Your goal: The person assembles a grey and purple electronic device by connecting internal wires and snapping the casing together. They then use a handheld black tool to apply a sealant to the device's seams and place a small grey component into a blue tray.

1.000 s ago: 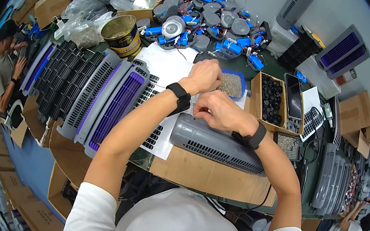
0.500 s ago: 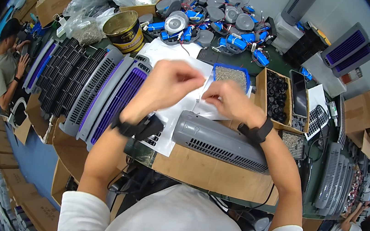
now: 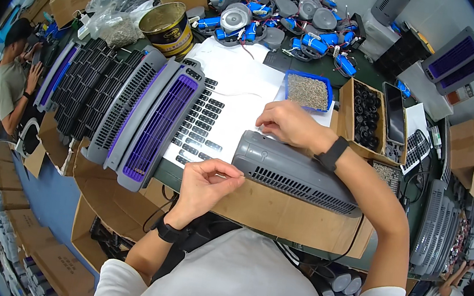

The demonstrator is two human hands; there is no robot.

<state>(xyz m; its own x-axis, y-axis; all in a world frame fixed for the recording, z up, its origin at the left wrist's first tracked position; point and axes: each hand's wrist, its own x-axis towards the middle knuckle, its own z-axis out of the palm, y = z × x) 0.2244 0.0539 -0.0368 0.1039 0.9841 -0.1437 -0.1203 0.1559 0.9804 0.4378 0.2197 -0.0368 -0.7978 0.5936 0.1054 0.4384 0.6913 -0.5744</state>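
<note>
Across the front of the tabletop, on a sheet of brown cardboard, lies a long grey vented housing; the left hand hovers just beside its left end with fingertips pinched together, and whatever they pinch is too small to make out; the right hand rests curled at the housing's upper edge over a white sheet set with rows of small dark pieces, and I cannot tell whether it holds anything; the two hands are apart. Behind the right hand a blue tray holds small grey screws or the like; a cardboard box beside it holds black round parts. Grey and purple grille panels lean in a row to the left, near a gold tin; blue-and-grey parts crowd the far edge. Cartons line the floor; another person sits at the left rim, partly cut off.
</note>
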